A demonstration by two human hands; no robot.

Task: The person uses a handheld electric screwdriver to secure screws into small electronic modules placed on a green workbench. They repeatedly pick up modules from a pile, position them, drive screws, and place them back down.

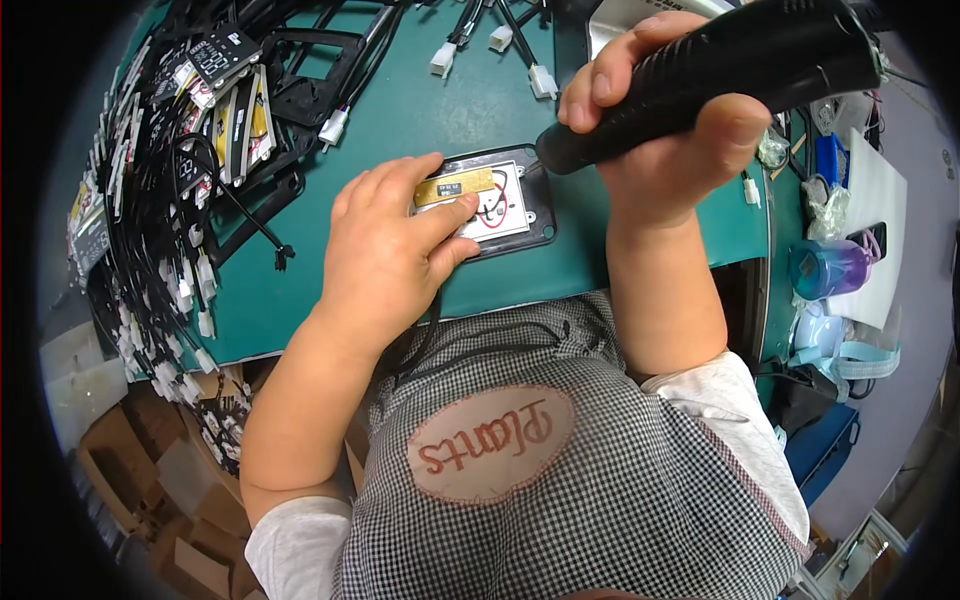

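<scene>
Pressing down on a small black-framed module (500, 205) at the near edge of the green work mat (420, 110), the left hand (390, 255) lies flat over the module's left part. Its fingers are spread and extended, not curled around anything; the index fingertip rests on the white panel just below a gold-coloured strip (455, 187). Red and black wires loop across the white panel.

Right hand (665, 130) is clamped around the black grip of a powered screwdriver (700, 85). Thumb lies on the near side of the grip, fingers wrap over the far side. The tool lies tilted, its nose pointing left and down toward the upper right corner of the module; whether the tip touches the frame cannot be told.

Left side of the mat: a dense pile of black cable harnesses with white connectors (190, 290), mixed with small display boards (220, 55) and empty black frames (300, 90). More white connectors (500, 50) lie at the far edge of the mat.

Right of the mat: a translucent blue-and-purple bottle (828, 268), a white sheet (880, 225) and a pale blue face mask (850, 350). Cardboard boxes (150, 480) sit below the mat at lower left. A checked apron fills the lower middle of the view.
</scene>
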